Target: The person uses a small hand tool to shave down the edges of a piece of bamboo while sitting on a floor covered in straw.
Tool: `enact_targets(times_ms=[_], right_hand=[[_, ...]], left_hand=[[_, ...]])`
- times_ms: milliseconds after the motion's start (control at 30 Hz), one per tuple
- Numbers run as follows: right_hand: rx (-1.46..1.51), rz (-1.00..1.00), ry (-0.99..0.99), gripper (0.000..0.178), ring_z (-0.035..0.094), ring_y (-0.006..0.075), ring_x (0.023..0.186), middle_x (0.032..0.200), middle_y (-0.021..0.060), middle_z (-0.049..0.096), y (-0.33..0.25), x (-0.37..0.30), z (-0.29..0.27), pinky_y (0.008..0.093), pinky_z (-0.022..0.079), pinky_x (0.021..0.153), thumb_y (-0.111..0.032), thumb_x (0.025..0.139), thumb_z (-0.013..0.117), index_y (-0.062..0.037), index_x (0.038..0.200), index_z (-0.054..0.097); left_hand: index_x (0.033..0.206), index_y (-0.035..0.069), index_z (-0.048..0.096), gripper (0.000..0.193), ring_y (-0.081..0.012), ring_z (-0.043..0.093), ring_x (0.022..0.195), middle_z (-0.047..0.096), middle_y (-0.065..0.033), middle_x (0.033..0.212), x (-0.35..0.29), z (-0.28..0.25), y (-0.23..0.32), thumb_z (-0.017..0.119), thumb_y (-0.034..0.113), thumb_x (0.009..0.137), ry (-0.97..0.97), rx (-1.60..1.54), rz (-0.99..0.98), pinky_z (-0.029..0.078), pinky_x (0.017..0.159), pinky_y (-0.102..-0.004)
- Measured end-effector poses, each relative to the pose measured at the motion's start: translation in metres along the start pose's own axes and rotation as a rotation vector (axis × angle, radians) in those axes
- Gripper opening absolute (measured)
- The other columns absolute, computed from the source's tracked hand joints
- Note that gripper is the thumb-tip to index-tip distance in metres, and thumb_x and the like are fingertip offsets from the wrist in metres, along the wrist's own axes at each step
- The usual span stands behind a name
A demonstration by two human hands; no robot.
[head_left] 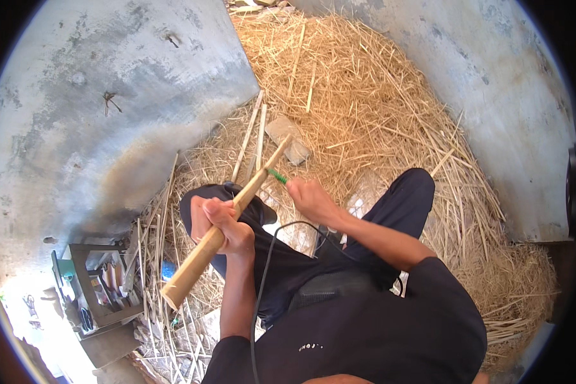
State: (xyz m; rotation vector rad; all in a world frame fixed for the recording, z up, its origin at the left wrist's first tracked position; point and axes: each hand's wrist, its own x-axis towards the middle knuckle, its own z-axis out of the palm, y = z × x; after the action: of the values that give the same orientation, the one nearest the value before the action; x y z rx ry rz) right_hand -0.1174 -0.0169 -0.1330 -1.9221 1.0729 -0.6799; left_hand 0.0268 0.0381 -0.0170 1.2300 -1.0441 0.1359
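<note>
Head view: pale lettering [310, 348] on shirt [390, 320], hands [221, 224] at pole [249, 191]

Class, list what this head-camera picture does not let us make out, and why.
All in the head view:
Green tool, rear end: hidden by the right hand.
Pale pole, gripped stretch: covered by the left hand.
Black cord, one end: cut off by the lower edge.
Wooden box, contents: too small to name.

Pole [196, 265] over left leg [287, 262], straw [365, 96] ahead between walls [493, 115].
</note>
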Motion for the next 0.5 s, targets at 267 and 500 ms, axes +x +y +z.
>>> enact_targets(times_ms=[267,500], right_hand=[[0.005,0.077,-0.037,0.038,0.051,0.0408,0.05,0.057,0.0231,0.05,-0.016,0.001,-0.006,0.0477,0.039,0.048,-0.025,0.098,0.032,0.0006,0.076,0.05],[-0.123,-0.084,-0.002,0.032,0.051,0.0395,0.05,0.055,0.0234,0.049,0.001,-0.016,0.005,0.048,0.04,0.049,-0.023,0.097,0.035,0.0015,0.08,0.048]], left_hand=[[0.056,0.001,0.04,0.048,-0.0145,0.041,0.046,0.041,-0.0079,0.055,0.004,0.0,-0.001,0.039,0.023,0.098,0.017,0.055,-0.017,0.03,0.043,-0.0278],[0.056,0.002,0.04,0.047,-0.0151,0.041,0.046,0.041,-0.0071,0.054,0.002,0.0,0.003,0.041,0.024,0.097,-0.002,0.014,0.0,0.03,0.043,-0.0291]])
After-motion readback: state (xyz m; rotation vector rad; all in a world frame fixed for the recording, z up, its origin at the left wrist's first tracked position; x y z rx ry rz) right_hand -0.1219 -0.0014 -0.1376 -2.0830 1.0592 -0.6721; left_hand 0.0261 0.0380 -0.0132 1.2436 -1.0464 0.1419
